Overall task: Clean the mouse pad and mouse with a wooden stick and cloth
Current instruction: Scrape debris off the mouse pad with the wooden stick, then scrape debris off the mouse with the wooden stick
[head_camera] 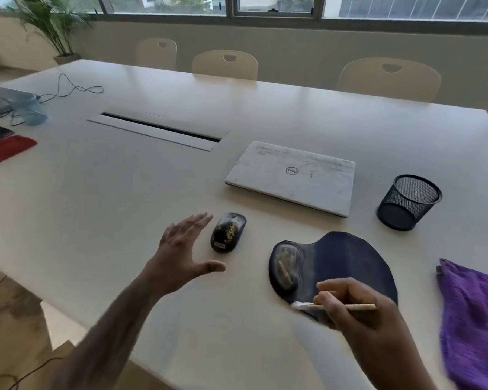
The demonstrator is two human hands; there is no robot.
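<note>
A black mouse (228, 232) with yellowish crumbs on its back lies on the white table. To its right is a dark blue mouse pad (347, 257) with a wrist rest (286, 267) that also carries crumbs. My left hand (181, 254) hovers open just left of the mouse, fingers spread, not touching it. My right hand (358, 308) grips a wooden stick (361, 306) above the pad's near edge; the stick's pale tip points left. A purple cloth (473, 322) lies at the far right.
A closed white laptop (290, 178) sits behind the mouse and pad. A black mesh cup (409, 202) stands to its right. A cable slot (158, 130) runs mid-table. A red cloth (3, 150), a blue object and cables lie far left. Chairs line the far side.
</note>
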